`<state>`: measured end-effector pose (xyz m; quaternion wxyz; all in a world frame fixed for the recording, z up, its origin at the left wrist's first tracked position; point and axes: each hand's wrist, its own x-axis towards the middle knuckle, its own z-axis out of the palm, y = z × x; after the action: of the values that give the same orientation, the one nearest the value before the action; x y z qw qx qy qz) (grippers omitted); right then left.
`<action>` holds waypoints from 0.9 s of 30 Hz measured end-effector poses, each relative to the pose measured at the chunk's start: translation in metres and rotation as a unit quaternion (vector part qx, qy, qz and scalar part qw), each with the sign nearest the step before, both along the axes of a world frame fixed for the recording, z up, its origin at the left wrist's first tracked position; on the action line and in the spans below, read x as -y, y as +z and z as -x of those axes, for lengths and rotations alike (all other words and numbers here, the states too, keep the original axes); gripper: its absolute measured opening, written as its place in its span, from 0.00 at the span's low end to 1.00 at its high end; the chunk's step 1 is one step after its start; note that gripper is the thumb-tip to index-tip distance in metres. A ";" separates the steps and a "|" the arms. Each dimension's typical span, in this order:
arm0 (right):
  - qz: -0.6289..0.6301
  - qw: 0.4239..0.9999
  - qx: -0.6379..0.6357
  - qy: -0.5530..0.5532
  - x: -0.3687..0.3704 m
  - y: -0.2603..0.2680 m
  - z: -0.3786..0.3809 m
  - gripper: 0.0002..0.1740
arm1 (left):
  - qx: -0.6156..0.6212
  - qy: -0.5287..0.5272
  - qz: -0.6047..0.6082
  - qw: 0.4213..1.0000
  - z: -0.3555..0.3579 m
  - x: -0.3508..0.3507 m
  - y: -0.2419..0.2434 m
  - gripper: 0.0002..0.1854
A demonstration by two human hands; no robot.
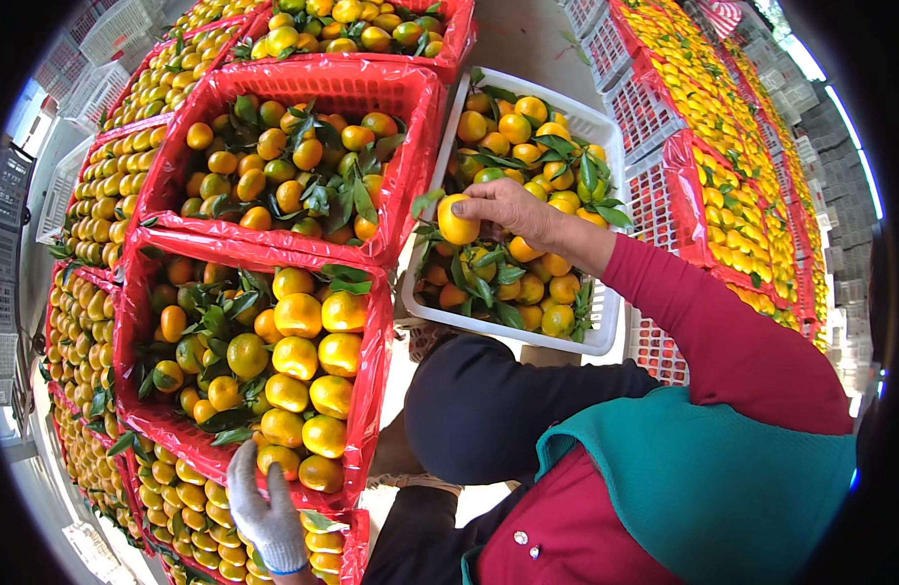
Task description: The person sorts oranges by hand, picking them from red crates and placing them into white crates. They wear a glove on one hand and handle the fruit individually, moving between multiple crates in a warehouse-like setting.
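My bare right hand (521,210) grips a yellow-orange mandarin (459,219) above a white plastic crate (420,307). That crate holds loose mandarins with green leaves. In a knitted grey-white glove, my left hand (261,508) has its thumb and fingers apart at the near rim of a red-lined crate (372,365). Its fingertips are close to a mandarin (278,459) there; whether they touch it is unclear. Two columns of large mandarins (297,314) line that crate's right side. Leafy, smaller mandarins (225,393) lie lower on its left.
Another red-lined crate (413,183) of loose leafy mandarins adjoins the nearer one. Crates of tightly arranged mandarins (128,183) stand along the left. More stacked crates (657,110) of fruit rise at right. My dark-trousered knee (456,409) is beside the white crate.
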<state>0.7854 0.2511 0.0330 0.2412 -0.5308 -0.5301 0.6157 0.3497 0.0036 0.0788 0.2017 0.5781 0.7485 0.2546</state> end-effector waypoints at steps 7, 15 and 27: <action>-0.198 0.944 0.067 0.255 0.044 0.066 0.116 0.36 | 0.355 -0.101 0.070 0.927 -0.123 -0.072 0.050 0.47; -0.080 0.986 0.038 0.139 0.027 0.022 0.047 0.13 | 0.371 0.162 0.010 0.914 -0.034 -0.079 0.002 0.32; -0.356 0.824 0.400 0.188 0.082 -0.056 -0.016 0.27 | -0.160 -0.020 0.022 0.987 0.042 -0.265 -0.122 0.29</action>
<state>0.8012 0.1692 -0.0232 0.0596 -0.4980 -0.8518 0.1517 0.3073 0.2689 -0.0435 0.0974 0.6218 0.7647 0.1383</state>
